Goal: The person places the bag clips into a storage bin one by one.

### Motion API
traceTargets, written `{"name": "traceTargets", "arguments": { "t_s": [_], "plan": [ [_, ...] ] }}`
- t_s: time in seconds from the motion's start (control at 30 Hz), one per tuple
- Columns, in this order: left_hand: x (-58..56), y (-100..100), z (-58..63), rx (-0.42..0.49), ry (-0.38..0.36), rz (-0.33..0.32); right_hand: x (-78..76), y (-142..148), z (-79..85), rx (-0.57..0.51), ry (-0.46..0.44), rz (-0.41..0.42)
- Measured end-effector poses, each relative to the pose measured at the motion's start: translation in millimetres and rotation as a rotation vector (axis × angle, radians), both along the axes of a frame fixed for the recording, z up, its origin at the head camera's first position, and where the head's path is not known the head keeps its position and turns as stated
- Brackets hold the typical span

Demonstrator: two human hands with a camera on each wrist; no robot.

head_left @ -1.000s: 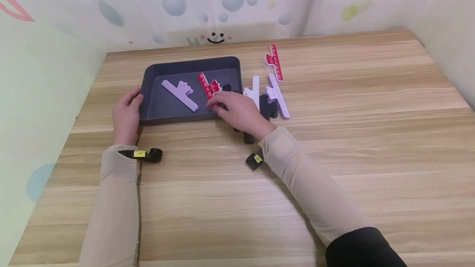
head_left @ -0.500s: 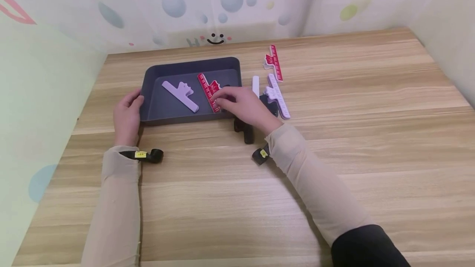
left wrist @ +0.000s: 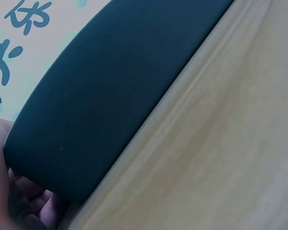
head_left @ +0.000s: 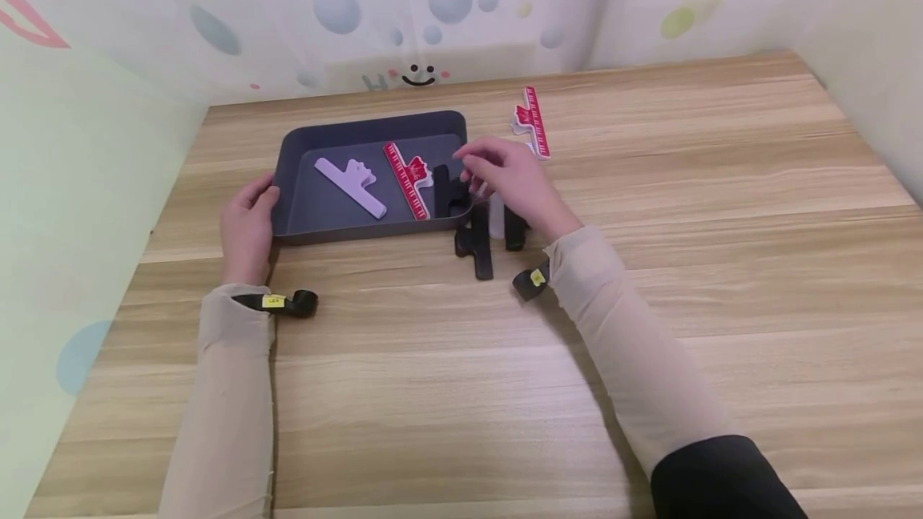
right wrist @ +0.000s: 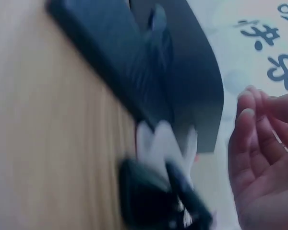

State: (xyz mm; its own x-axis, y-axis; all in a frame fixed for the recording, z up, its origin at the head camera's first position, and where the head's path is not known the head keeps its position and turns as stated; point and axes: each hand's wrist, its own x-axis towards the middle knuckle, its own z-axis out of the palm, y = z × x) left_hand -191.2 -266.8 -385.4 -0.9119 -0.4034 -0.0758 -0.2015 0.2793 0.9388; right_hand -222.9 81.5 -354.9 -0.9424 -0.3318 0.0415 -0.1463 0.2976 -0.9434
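My left hand (head_left: 247,227) grips the left end of a dark grey rectangular tray (head_left: 346,232); the left wrist view has its fingers round the tray's corner. Inside the tray lie a light purple clip (head_left: 349,187), a red clip (head_left: 407,183) with a piano-key pattern, and a black clip (head_left: 441,192) at the right end. My right hand (head_left: 521,181) is raised at the tray's right edge, fingers loosely bent and thumb near the fingertips, with nothing between them in the right wrist view. Below it are a black clip (head_left: 481,243), a partly covered white clip (head_left: 497,219) and another black clip (head_left: 515,231).
Another red clip (head_left: 532,122) lies on the wooden table (head_left: 404,391) behind my right hand. A purple clip beside it is mostly hidden by that hand. A patterned white wall (head_left: 606,14) stands along the table's back edge.
My right hand has moved up and right, from over the red clip in the tray to the tray's right edge, uncovering the black clip inside. The left hand stays on the tray.
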Motion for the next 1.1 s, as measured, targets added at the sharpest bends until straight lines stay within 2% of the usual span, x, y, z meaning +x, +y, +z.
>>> {"name": "traceTargets", "arguments": {
  "t_s": [0.27,0.47,0.63,0.8,0.93,1.1],
  "plan": [
    [-1.1,-0.1,0.1,-0.011,0.004,-0.001,-10.4,20.4,-4.3,0.219,0.015,-0.009],
    [-1.0,-0.1,0.1,0.014,0.009,-0.003,-14.6,35.7,-3.0,0.312,0.016,-0.059],
    [-1.3,-0.5,-0.3,0.003,0.006,-0.004,-16.1,45.3,-2.1,0.289,-0.032,-0.122],
    [-1.7,-1.3,-0.7,-0.02,0.003,0.0,-17.9,52.4,-4.7,0.296,-0.038,-0.159],
    [-1.5,-1.0,-0.9,-0.031,0.007,0.001,-20.7,58.9,-9.0,0.295,-0.041,-0.15],
    [-0.9,-0.8,-0.5,-0.044,0.003,-0.001,-23.8,65.9,-15.1,0.241,-0.136,-0.136]
  ]
}}
